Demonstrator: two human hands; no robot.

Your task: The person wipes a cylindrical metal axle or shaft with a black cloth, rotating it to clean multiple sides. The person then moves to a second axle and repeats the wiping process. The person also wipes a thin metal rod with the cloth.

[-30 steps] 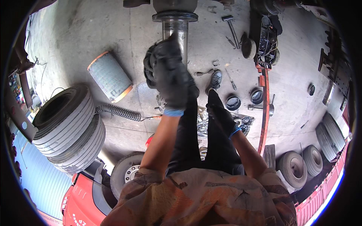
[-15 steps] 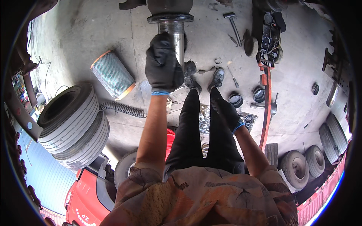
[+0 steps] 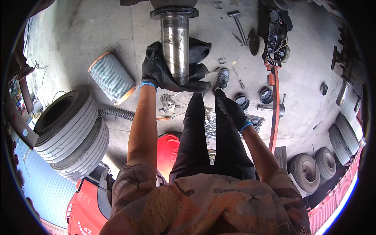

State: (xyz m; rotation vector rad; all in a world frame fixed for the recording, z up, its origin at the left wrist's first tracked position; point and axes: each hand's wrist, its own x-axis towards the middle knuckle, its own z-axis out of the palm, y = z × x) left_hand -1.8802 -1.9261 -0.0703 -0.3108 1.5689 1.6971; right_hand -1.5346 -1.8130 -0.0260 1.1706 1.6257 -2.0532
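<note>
- Cupping the lower end of a shiny metal shaft (image 3: 175, 51) from behind, the person's left hand (image 3: 156, 70) wears a black glove with a blue cuff; its fingers stretch out to the right under the shaft's end and do not curl over its front. Whether the palm presses on the metal, one cannot tell.
- The shaft hangs at the top centre of the frame, its upper end at a dark round collar (image 3: 174, 13).
- Dark shapes show to the right of the shaft; where the glove ends among them is unclear.
- Right of centre, the right hand (image 3: 234, 114), gloved alike, rests against the person's right leg (image 3: 232, 150), fingers toward the knee; how far they bend cannot be told.
- Above that knee, a dark shoe (image 3: 222, 78) stands on the concrete floor (image 3: 78, 47).
- To the hand's upper right lie two black rings (image 3: 266, 94), near a long red handle (image 3: 274, 113) joined to a wheeled jack (image 3: 276, 33).
- A hammer (image 3: 238, 27) lies left of the jack.
- Left of the left hand lies a mesh-sided filter (image 3: 112, 78) with orange ends.
- Stacked tyres (image 3: 74, 117) fill the left side, above a red vehicle (image 3: 84, 207); more tyres (image 3: 305, 170) stand at lower right.
</note>
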